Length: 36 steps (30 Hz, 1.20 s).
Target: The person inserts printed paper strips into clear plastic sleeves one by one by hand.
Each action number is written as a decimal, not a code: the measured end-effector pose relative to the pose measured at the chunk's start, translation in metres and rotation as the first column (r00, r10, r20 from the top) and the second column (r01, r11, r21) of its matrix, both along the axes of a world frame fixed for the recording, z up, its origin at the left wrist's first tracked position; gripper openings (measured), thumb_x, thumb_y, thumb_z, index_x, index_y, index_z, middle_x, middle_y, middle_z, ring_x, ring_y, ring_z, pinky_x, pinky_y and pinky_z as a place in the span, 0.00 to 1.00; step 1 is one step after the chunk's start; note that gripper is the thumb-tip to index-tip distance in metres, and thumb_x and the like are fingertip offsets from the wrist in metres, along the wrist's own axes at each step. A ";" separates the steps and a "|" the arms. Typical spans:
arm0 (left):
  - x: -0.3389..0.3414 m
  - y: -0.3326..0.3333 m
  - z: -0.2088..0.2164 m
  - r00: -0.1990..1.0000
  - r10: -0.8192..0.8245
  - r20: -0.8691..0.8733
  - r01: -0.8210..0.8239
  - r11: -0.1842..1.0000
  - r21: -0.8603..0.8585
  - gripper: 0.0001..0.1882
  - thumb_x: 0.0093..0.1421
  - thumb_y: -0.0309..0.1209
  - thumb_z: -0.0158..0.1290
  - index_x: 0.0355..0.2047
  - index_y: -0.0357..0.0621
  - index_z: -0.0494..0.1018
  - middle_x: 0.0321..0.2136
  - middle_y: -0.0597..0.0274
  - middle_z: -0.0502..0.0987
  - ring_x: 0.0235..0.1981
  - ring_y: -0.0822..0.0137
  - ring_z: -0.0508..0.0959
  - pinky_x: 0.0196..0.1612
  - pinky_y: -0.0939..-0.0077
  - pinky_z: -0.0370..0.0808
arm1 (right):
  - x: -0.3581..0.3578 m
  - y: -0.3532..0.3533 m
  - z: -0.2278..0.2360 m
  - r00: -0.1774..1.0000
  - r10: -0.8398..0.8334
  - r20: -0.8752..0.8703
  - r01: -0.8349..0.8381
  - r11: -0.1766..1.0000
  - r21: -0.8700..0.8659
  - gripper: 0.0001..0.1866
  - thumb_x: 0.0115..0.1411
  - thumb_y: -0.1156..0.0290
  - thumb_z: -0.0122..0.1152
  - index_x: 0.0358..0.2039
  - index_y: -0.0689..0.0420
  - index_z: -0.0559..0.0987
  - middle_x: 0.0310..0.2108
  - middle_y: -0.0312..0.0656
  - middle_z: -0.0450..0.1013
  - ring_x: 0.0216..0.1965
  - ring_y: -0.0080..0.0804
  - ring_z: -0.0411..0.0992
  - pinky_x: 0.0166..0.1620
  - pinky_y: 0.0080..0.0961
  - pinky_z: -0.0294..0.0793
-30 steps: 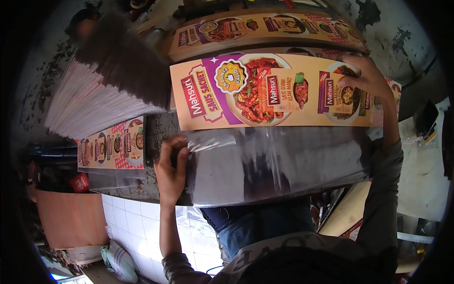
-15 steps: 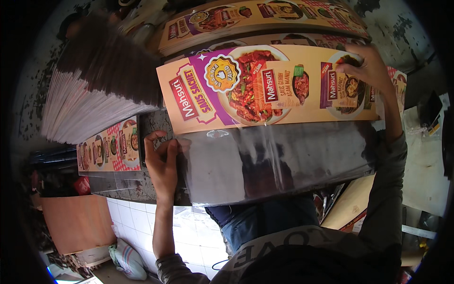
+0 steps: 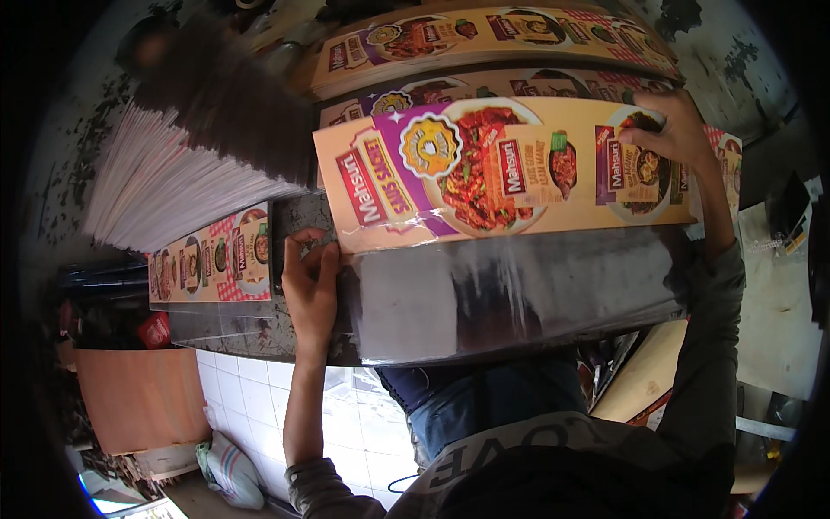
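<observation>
A long printed cardboard strip [image 3: 553, 173] with food pictures on orange and purple lies tilted across the middle. My right hand [image 3: 670, 130] grips its right end, thumb on the printed face and fingers behind. Along the strip's lower edge is a sheet of clear plastic film [image 3: 519, 298], shiny over the dark tabletop; a glossy crease shows over the strip's lower left part. My left hand [image 3: 313, 281] is closed in a pinch at the film's upper left corner, close to the strip's lower left corner. The pinched edge itself is barely visible.
Behind the strip lies a stack of similar printed strips [image 3: 484, 39]. A fanned pile of pale sheets [image 3: 181, 173] stands at the left, with another printed strip [image 3: 212, 259] below it. A brown board [image 3: 143, 398] and a striped sack [image 3: 232, 471] are beneath the table's left side.
My left hand has shifted slightly right and up toward the strip's corner. A crease of film now shows over the strip's lower left. The whole view has shifted slightly; my right hand keeps its grip.
</observation>
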State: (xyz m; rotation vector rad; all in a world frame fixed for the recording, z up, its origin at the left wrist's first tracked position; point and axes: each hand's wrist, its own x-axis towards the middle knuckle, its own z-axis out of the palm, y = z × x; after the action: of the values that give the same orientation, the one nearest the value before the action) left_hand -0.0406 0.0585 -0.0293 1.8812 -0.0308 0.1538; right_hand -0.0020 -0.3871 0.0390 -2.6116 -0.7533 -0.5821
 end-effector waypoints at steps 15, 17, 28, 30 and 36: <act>0.002 -0.003 0.023 0.926 -0.136 0.352 -0.151 0.721 0.676 0.21 0.57 0.29 0.53 0.49 0.36 0.62 0.47 0.42 0.68 0.46 0.49 0.72 0.46 0.61 0.69 | -0.045 0.002 -0.007 0.967 -0.221 -0.123 0.201 0.967 -0.159 0.30 0.51 0.52 0.61 0.49 0.57 0.66 0.50 0.47 0.61 0.50 0.43 0.62 0.50 0.35 0.62; 0.006 -0.013 0.031 0.908 -0.260 0.330 -0.028 0.746 0.666 0.27 0.58 0.34 0.53 0.53 0.35 0.59 0.54 0.39 0.59 0.52 0.43 0.64 0.51 0.58 0.67 | -0.061 -0.008 -0.005 0.941 -0.237 -0.242 0.210 0.969 -0.134 0.32 0.51 0.51 0.60 0.51 0.57 0.64 0.54 0.48 0.58 0.54 0.46 0.59 0.53 0.36 0.60; 0.040 -0.063 0.024 0.778 -0.585 0.229 0.172 0.550 0.817 0.37 0.52 0.47 0.55 0.57 0.40 0.58 0.59 0.39 0.54 0.59 0.40 0.55 0.61 0.52 0.52 | -0.090 -0.028 -0.043 0.902 -0.420 -0.103 0.406 0.904 -0.135 0.42 0.55 0.38 0.44 0.60 0.59 0.57 0.59 0.52 0.53 0.61 0.51 0.50 0.61 0.41 0.48; 0.041 -0.063 0.024 0.785 -0.578 0.223 0.164 0.541 0.825 0.37 0.51 0.46 0.56 0.57 0.41 0.59 0.58 0.39 0.55 0.59 0.41 0.57 0.61 0.51 0.52 | -0.091 -0.032 -0.043 0.891 -0.429 -0.146 0.419 0.903 -0.096 0.39 0.56 0.44 0.47 0.60 0.58 0.58 0.60 0.51 0.53 0.61 0.50 0.51 0.61 0.40 0.47; 0.042 -0.064 0.029 0.793 -0.570 0.213 0.128 0.498 0.858 0.37 0.50 0.48 0.55 0.57 0.44 0.60 0.57 0.43 0.58 0.58 0.43 0.58 0.61 0.50 0.53 | -0.091 -0.037 -0.050 0.871 -0.482 -0.095 0.472 0.875 -0.106 0.36 0.55 0.51 0.52 0.59 0.61 0.59 0.58 0.52 0.54 0.60 0.49 0.53 0.60 0.40 0.49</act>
State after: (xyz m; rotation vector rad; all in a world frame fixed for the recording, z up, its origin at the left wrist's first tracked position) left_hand 0.0016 -0.0058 -0.0004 2.6664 -1.0257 0.3543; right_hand -0.0929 -0.4239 -0.0111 -2.8878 -0.0794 -0.5255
